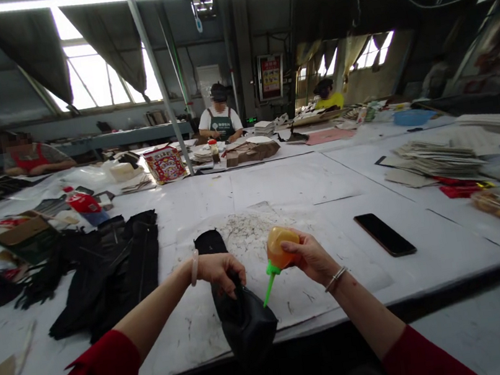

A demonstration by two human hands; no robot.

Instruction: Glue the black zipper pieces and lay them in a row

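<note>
My left hand [221, 271] is closed on a black leather piece [243, 320] that lies over the near edge of the white table [278, 189]. My right hand [310, 258] grips an orange glue bottle [279, 249] tipped downward. Its green nozzle [268, 286] points at the black piece just right of my left hand. Under both hands lies a glue-stained white sheet [256, 227]. Both arms wear red sleeves and a bracelet at the wrist.
A pile of black leather pieces [111, 264] lies to the left. A black phone [384, 234] rests to the right. Stacks of card [434, 160] sit far right, a red-capped bottle [84, 204] far left. Other people work at the far side of the table.
</note>
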